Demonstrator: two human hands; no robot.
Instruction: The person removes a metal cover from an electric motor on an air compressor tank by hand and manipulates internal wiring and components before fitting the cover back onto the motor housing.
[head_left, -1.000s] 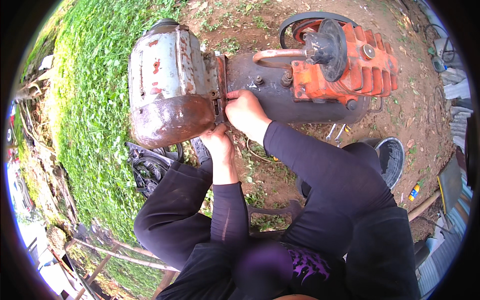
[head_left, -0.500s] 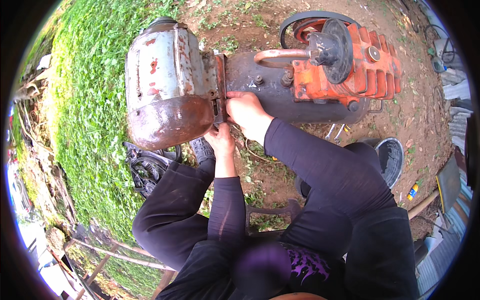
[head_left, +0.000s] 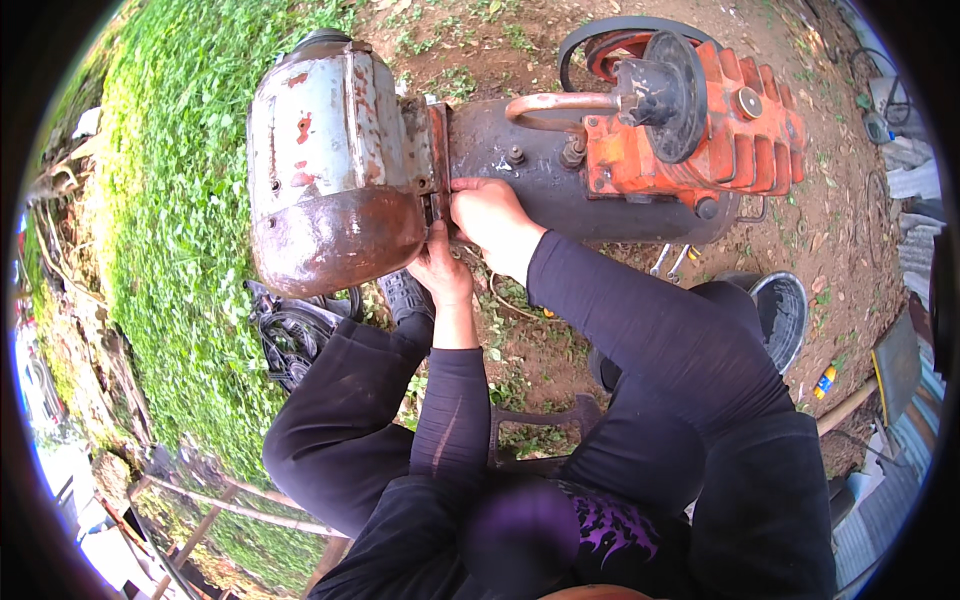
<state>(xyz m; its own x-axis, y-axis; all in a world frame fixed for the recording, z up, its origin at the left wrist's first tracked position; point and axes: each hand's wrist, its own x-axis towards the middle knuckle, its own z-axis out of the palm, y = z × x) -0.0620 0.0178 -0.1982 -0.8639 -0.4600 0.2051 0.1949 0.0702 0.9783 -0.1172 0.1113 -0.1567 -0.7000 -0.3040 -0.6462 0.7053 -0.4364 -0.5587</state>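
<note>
A weathered silver and rust-brown motor [head_left: 325, 150] lies at the left end of a dark cylindrical tank [head_left: 525, 190]. An orange finned compressor head [head_left: 735, 120] with a black round part [head_left: 678, 95] and a curved pipe sits on the tank. A rusty bracket [head_left: 437, 150] stands between motor and tank. My left hand [head_left: 440, 268] reaches up from below, thumb raised against the bracket's lower end, fingers curled. My right hand [head_left: 492, 222] is at the bracket's right side, fingers pressed in at the join. What either hand's fingertips grip is hidden.
Wrenches [head_left: 668, 260] lie on the dirt below the tank, beside a bucket [head_left: 785, 315] and a small yellow bottle [head_left: 826, 380]. Black parts [head_left: 290, 335] lie on grass by my left foot. Corrugated sheets [head_left: 910, 185] line the right edge. A metal frame [head_left: 545, 420] is between my legs.
The motor has shifted a little up and to the left. My left hand has risen slightly, its thumb now higher on the bracket. My right hand has stayed at the join, shifting slightly.
</note>
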